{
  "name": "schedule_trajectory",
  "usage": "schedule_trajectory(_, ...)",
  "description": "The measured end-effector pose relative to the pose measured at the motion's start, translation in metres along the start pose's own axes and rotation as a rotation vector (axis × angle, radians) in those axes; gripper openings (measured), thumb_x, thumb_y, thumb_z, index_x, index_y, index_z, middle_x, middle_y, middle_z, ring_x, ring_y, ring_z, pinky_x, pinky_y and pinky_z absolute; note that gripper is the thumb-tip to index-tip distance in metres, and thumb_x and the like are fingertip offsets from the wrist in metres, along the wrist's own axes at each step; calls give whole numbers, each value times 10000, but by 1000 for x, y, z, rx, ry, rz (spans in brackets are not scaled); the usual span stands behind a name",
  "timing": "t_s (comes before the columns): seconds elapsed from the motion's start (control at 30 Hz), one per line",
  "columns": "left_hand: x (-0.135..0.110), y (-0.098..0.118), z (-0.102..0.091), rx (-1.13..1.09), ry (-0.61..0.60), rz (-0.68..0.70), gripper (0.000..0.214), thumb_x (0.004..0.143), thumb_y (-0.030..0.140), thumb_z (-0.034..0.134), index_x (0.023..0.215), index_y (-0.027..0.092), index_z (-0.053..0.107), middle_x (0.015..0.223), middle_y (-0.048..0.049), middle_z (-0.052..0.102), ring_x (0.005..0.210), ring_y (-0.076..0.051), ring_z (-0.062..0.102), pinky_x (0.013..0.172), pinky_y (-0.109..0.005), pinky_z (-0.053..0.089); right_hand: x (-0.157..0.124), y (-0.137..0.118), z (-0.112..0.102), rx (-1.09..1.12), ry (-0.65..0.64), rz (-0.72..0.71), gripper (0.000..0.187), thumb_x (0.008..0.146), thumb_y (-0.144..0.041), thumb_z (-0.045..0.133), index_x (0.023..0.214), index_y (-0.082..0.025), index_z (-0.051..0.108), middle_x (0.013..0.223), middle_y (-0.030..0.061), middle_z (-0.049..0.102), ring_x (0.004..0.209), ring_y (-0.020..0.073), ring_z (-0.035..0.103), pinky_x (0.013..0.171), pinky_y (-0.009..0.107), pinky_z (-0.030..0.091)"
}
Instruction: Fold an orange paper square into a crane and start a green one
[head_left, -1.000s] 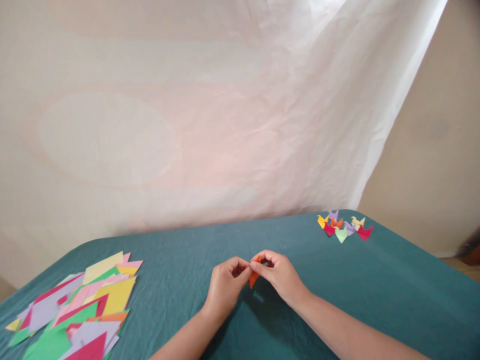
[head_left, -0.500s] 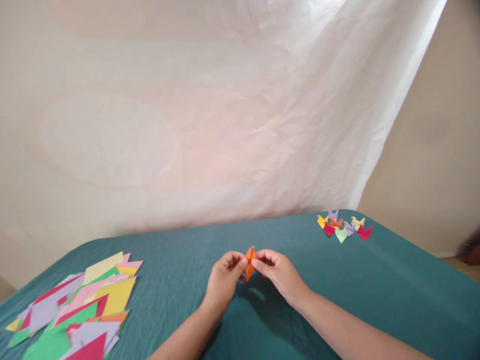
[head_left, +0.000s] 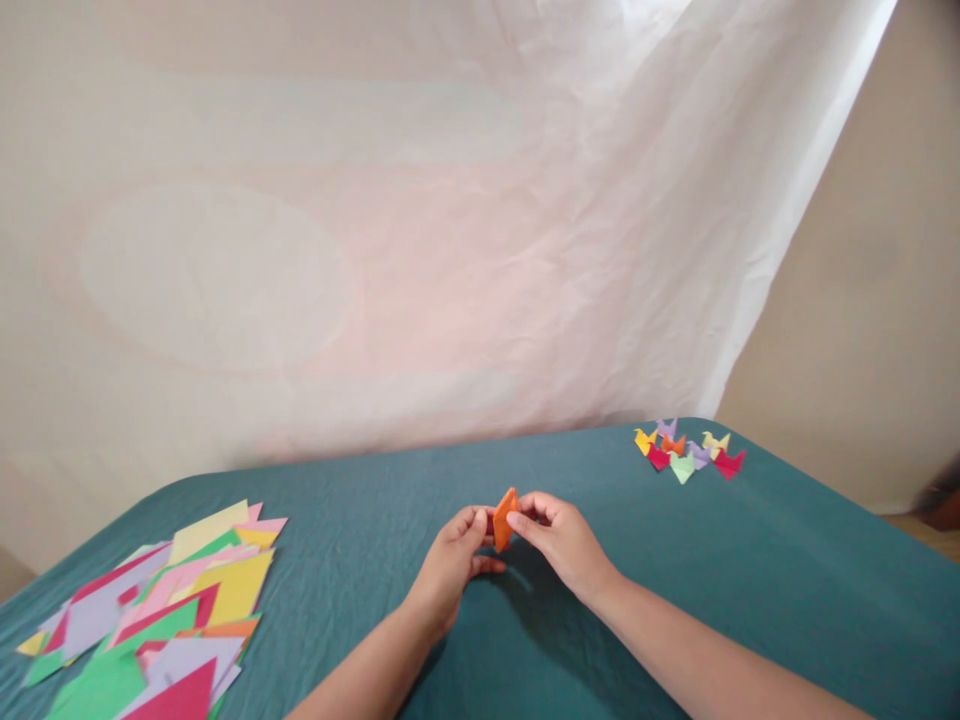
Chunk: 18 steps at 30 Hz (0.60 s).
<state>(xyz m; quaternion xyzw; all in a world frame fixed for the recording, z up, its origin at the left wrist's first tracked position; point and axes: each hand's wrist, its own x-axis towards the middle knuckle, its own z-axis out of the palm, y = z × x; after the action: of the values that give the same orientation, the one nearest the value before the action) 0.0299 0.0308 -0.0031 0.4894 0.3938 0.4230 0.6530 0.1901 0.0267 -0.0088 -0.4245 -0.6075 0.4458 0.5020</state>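
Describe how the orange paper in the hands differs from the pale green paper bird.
Colour: the orange paper is orange, while the pale green bird is pale green.
Shape: the orange paper shows a narrow, diamond-like outline; the pale green bird has points spreading to either side.
Place: the orange paper is pinched in the right hand, while the pale green bird sits on the table, untouched.
Both are folded paper.

The green table (head_left: 360,520) bears paper sheets (head_left: 169,600) (many-coloured) and folded birds (head_left: 682,468).
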Motion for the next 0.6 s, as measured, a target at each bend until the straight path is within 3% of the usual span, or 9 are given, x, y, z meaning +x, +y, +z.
schedule_trajectory(0.17, 1, 1, -1, 263, 49, 144, 331, 725, 427, 667, 856, 124, 693, 734, -55, 672, 640, -142, 587, 595, -238, 470, -1, 0, 2, -130, 42, -37, 178, 807, -340, 610, 790, -166, 642, 702, 2, 650, 643, 143, 571, 618, 239, 435)
schedule_trajectory(0.3, 1, 1, -1, 248, 88, 142, 320, 722, 433, 666, 735, 114, 696, 674, -51, 659, 581, -126, 566, 560, -226, 459, -4, -4, 5, -148, 123, -79, 150, 802, -311, 605, 875, -181, 620, 786, 12, 659, 701, 155, 592, 647, 247, 450)
schedule_trajectory(0.5, 2, 2, -2, 210, 57, 155, 351, 707, 408, 688, 912, 124, 710, 759, -70, 685, 632, -144, 583, 551, -220, 445, -4, -7, 4, -225, 156, -110, 86, 802, -268, 585, 823, -199, 631, 800, 12, 662, 731, 167, 600, 653, 258, 448)
schedule_trajectory(0.6, 0, 2, -1, 284, 80, 193, 327, 724, 402, 670, 899, 130, 718, 744, -66, 688, 636, -154, 586, 572, -232, 449, -5, -9, 4, -255, 161, -133, 79, 804, -256, 582, 819, -204, 640, 813, 14, 658, 750, 169, 597, 663, 259, 445)
